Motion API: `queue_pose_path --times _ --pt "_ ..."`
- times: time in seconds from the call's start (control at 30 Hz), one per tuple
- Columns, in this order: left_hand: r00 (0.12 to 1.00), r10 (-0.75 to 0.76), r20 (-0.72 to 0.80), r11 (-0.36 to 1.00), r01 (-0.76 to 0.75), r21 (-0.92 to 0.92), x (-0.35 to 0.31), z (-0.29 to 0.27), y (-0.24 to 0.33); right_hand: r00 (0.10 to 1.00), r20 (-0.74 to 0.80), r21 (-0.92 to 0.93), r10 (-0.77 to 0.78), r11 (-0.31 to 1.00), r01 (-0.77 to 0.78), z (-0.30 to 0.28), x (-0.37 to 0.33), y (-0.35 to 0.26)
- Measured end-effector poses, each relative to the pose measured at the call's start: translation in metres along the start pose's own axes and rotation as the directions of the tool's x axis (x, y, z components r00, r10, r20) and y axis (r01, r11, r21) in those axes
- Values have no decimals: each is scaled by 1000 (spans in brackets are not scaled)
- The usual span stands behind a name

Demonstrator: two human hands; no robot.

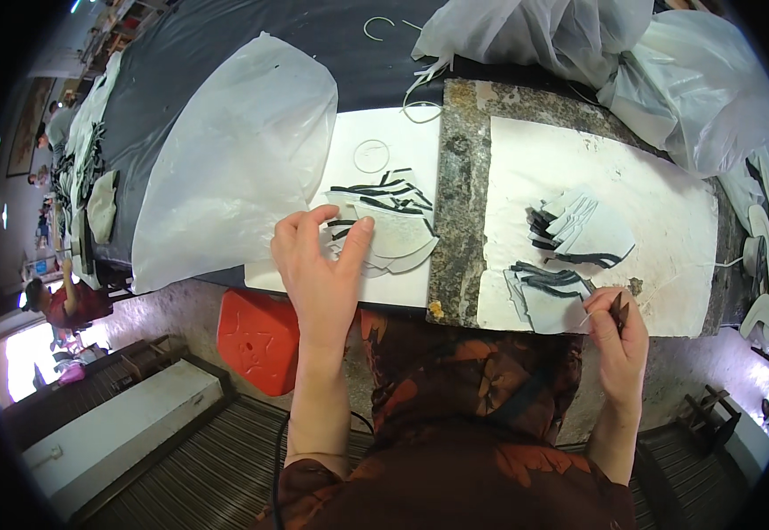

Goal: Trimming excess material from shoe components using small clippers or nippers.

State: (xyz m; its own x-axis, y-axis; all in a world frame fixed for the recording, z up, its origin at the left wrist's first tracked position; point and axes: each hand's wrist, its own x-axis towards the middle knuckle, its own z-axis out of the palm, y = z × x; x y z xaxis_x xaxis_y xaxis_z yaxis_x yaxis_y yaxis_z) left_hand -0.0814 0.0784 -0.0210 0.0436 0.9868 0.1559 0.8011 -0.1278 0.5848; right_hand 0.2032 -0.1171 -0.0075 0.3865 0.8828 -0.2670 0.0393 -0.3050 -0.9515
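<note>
My left hand [318,265] has its thumb and fingers apart over a fanned stack of pale grey cut pieces [399,237] with black strips along their edges. The fingertips touch or hover just over the stack; which, I cannot tell. My right hand [618,340] is closed around a small dark pointed tool [619,307], most of it hidden in the fist. Its fingertips meet the right corner of a lower pile of similar pieces [548,305] at the board's near edge. Just beyond lies another fanned pile of pieces [589,231], black edges to the left and front.
White sheets [667,194] cover the worn stone slab [461,203] and the table to its left. A clear plastic bag [234,150] lies at left, more bags [685,88] at the far right. A red stool [259,344] stands below the table. Several people are in the left background.
</note>
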Motion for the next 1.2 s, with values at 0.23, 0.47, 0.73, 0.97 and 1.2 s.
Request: queue_pose_path --times 0.23,0.47,0.73,0.97,1.2 --pt "994 -63 85 997 67 -38 5 18 -5 989 143 74 46 996 -57 32 4 -13" --pt "997 -21 80 956 43 -290 3 3 14 998 25 275 50 960 -55 45 17 -35" --pt "629 81 773 351 708 -613 -41 0 69 976 201 106 84 989 -107 33 31 -61" --pt "572 212 793 356 710 -607 -54 10 89 964 258 74 61 994 -83 23 26 -42" --pt "640 158 752 686 477 -549 -48 6 92 962 273 -42 5 999 6 19 25 -29"
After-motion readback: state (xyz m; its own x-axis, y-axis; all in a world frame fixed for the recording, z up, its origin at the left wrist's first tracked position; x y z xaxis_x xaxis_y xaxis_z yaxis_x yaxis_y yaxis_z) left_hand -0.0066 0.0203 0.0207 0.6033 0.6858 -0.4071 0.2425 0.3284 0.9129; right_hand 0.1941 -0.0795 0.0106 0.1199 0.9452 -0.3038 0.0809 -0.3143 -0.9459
